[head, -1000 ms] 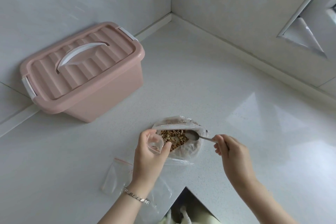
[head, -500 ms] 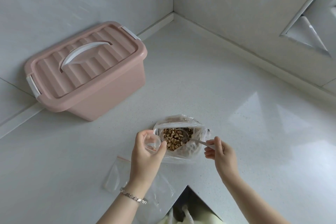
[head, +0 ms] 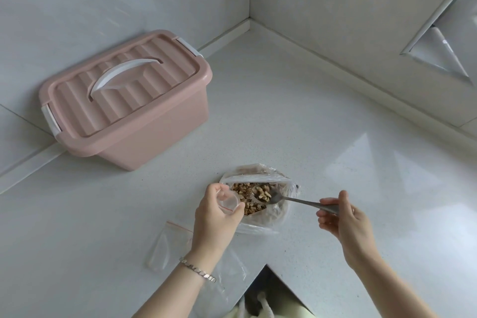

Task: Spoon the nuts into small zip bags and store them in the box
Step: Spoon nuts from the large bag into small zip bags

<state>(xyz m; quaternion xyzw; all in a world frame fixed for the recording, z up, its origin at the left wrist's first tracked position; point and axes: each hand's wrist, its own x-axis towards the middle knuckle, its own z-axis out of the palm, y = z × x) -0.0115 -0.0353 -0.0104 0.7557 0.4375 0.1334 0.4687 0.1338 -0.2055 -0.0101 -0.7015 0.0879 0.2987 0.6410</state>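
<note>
Two bare hands are shown over a white counter (head: 322,116) that fills a tiled corner. The left hand (head: 215,219) is closed around a small zip bag (head: 227,201), whose mouth is held open in a round shape between thumb and fingers, just beside the large bag (head: 268,181). A metal bracelet (head: 197,269) is worn on the left wrist. The right hand (head: 346,217) is closed on the handle end of a spoon (head: 296,200), pinched between thumb and fingers. The spoon's bowl is loaded with nuts (head: 263,192) and is held above the open large bag, close to the mouth of the small bag. More nuts are seen loose inside the large bag, which rests on the counter between the two hands. Spare empty zip bags (head: 167,245), one with a red strip along its seal, are laid flat on the counter below the left forearm, partly hidden by it. The pink box (head: 144,121) is set well apart, at the far left against the wall, with its ribbed lid closed, its white handle (head: 121,73) folded flat and white latches seen at both ends.
</note>
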